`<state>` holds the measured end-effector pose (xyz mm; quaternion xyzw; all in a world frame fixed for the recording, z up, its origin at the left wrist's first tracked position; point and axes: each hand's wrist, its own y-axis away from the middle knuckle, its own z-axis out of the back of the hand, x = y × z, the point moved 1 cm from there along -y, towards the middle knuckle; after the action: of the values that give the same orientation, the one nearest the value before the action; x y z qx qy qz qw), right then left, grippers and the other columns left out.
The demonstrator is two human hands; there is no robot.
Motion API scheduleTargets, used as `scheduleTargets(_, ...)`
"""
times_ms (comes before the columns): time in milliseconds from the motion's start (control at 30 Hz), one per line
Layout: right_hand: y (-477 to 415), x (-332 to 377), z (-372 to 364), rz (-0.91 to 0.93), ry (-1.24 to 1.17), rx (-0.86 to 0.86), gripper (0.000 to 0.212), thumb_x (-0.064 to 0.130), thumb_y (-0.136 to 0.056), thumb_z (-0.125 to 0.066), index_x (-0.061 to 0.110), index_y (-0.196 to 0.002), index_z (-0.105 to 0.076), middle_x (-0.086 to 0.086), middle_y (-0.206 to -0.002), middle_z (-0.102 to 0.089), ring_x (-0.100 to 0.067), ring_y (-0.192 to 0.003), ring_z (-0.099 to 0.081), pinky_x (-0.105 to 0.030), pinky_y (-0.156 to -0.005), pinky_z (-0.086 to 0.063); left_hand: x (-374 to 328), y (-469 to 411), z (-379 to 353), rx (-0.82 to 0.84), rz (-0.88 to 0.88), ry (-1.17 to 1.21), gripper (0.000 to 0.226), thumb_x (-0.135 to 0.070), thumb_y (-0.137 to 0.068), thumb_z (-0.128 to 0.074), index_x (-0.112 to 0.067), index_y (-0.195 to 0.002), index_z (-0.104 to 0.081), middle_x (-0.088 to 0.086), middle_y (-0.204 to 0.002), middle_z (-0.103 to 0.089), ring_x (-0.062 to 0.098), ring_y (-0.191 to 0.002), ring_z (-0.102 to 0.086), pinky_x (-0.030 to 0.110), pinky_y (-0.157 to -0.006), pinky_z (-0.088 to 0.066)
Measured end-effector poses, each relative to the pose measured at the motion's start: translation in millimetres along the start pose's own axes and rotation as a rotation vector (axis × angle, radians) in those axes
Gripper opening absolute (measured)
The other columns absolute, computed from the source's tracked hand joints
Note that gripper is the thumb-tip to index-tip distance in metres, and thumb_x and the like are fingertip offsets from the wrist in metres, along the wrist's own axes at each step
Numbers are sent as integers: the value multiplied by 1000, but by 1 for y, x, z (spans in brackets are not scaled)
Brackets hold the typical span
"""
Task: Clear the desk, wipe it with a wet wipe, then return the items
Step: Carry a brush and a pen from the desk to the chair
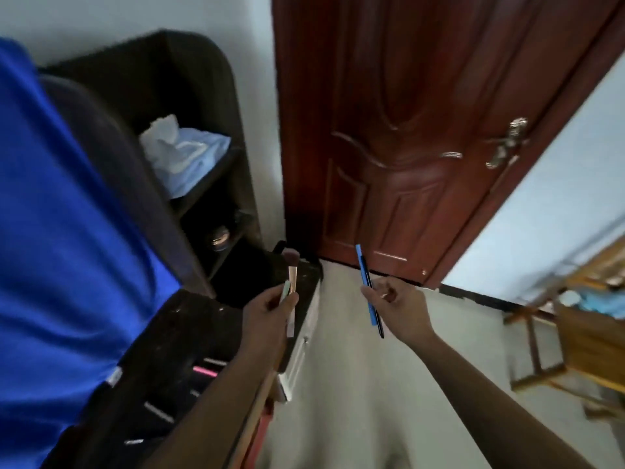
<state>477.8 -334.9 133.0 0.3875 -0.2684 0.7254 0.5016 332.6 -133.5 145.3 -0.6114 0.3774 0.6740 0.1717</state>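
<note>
A broad sheet of bright blue cloth is filling the left side and draping over the near end of the dark, speckled counter. Behind the counter a dark brown shelf unit with a rounded top is standing against the white wall. A soft pale blue packet with a crumpled white sheet poking out is sitting on its upper shelf. A small round shiny jar is sitting on the shelf below. On the counter a slim pink stick is lying among a few other thin items too blurred to identify.

The left hand is hovering above the counter's far right edge. Its curled fingers and thumb are pinching a makeup brush with dark bristles, a rose-gold ferrule and a pale handle, bristles up. A slim pale green piece is pressing against the brush.

The right hand is hanging over the pale smooth floor, apart from the counter. Its fingers are curling round a matte blue pen and a thin black pen, side by side and tilting left at the top.

Beyond, a glossy reddish-brown wooden door with carved panels is carrying a silver metal lever handle. A blurred wooden chair is standing at the right edge.
</note>
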Motion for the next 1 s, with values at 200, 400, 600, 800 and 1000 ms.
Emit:
scheduleTargets(200,27,-82,128,-136,-57,-228,17,50,-84,-76,34,-84,-70,22,-75,-70,6,-67,-66,-7,-58,-45,3,30,-155,259,-35,-143,13,-16,-92,-68,-21,-101,-75,5,-82,-73,13,-70,-63,23,-60,-54)
scheduleTargets(400,57,-193,276,-247,-78,-388,15,48,-84,-77,36,-83,-68,21,-76,-70,4,-70,-66,-10,-60,-48,35,80,-333,413,-78,-259,9,-18,-91,-70,-20,-99,-74,-5,-72,-68,7,-64,-58,15,-54,-46)
scheduleTargets(600,83,-287,426,-344,-88,-501,14,42,-86,-77,30,-86,-70,11,-73,-68,-5,-69,-64,-26,-65,-53,59,139,-509,546,-34,-234,19,-18,-89,-72,-19,-108,-74,0,-97,-73,14,-83,-63,28,-71,-51)
scheduleTargets(800,95,-352,518,-460,-124,-612,18,46,-84,-77,29,-82,-71,11,-72,-70,-6,-71,-67,-31,-69,-58,70,175,-627,652,-30,-322,16,-18,-89,-72,-20,-104,-74,1,-91,-72,15,-82,-63,31,-75,-50)
scheduleTargets(1000,73,-412,578,-532,-137,-682,20,46,-83,-77,29,-77,-68,14,-67,-66,3,-61,-60,-24,-59,-52,85,174,-725,768,-10,-409,9,-18,-92,-68,-16,-98,-74,6,-60,-60,19,-59,-54,29,-64,-49)
